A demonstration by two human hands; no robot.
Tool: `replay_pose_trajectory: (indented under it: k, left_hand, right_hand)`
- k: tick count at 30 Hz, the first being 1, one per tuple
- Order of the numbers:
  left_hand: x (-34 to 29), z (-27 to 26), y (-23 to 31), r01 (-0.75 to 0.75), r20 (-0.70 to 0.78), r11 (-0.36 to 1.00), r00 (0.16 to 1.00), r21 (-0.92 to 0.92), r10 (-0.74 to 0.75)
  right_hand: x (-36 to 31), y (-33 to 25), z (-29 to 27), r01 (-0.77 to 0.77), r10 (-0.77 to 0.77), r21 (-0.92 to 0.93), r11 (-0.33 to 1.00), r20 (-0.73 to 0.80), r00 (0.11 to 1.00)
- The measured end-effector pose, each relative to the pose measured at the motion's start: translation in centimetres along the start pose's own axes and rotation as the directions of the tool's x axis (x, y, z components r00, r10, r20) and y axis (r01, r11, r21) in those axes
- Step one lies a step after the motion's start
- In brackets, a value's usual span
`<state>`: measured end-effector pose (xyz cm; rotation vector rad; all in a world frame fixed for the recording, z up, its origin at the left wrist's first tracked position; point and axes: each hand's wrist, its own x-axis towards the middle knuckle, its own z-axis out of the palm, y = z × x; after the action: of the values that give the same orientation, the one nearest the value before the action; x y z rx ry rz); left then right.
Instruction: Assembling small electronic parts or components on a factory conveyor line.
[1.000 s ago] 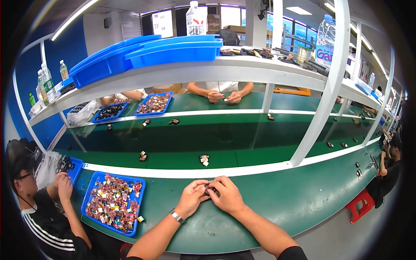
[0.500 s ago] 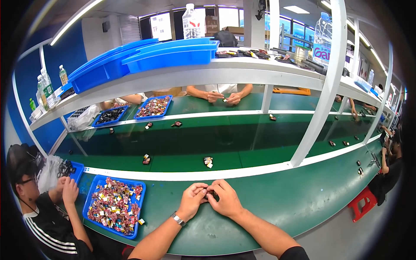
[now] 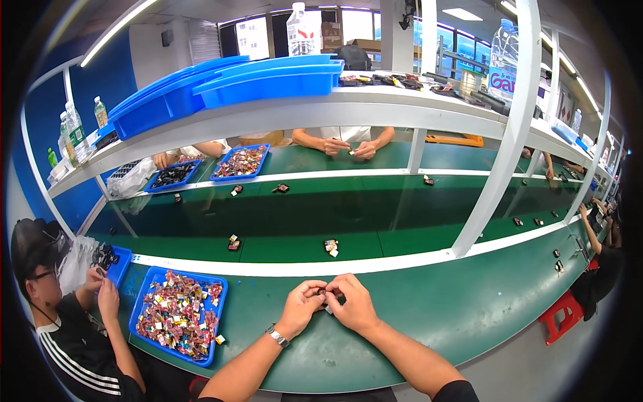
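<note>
My left hand [image 3: 303, 310] and my right hand [image 3: 351, 305] meet over the near green worktop, fingers pinched together. Between their fingertips is a small dark part with a pale tab [image 3: 328, 309]; the fingers cover most of it, so its kind cannot be made out. A metal-banded watch [image 3: 276, 336] circles my left wrist. To the left of my left hand stands a blue tray [image 3: 222, 295], heaped with small reddish pieces [image 3: 175, 315] bearing white and yellow tabs. One yellow-tabbed piece [image 3: 220, 340] lies at the tray's right edge.
Beyond a white rail [image 3: 301, 268], a green belt [image 3: 288, 218] carries scattered small assemblies [image 3: 331, 248]. A slanted white post [image 3: 499, 154] rises at right. Overhead, a shelf [image 3: 415, 114] holds blue trays [image 3: 268, 90] and bottles. Co-workers sit at left [image 3: 74, 328], opposite and far right.
My fingers have shifted slightly around the small part, and its pale tab now shows beneath them. The assemblies on the belt appear slightly further right. The far-right co-worker's arm has moved up.
</note>
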<state>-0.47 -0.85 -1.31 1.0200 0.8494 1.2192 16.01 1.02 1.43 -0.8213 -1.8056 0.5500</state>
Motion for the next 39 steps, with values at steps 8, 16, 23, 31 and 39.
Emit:
replay_pose_trajectory:
  k: [8,16,23,31,39]
  left_hand:
    - [0.0,0.7,0.7,-0.071,-0.053,0.997,0.996,-0.029,0.07]
    - [0.3,-0.7,-0.1,-0.105,-0.075,0.988,0.991,0.111,0.114]
    - [0.5,-0.8,-0.3,-0.08,-0.019,0.981,0.996,0.175,0.085]
    - [0.5,-0.6,-0.3,-0.067,-0.018,0.964,0.997,0.259,0.074]
    - [0.2,-1.0,0.5,-0.059,-0.047,0.979,0.996,0.197,0.069]
  right_hand:
    - [0.7,4.2,-0.3,-0.248,0.254,0.126,0.961,-0.035,0.967]
    - [8.4,14.7,-5.7,-0.493,0.43,0.006,0.87,-0.5,0.751]
    - [9.1,13.6,-5.2,-0.174,-0.107,-0.523,0.834,-0.463,0.88]
    - [8.5,10.2,2.1,-0.303,0.24,-0.614,0.729,-0.185,0.953]
    - [6.1,9.2,0.8,-0.245,0.229,-0.154,0.957,-0.116,0.967]
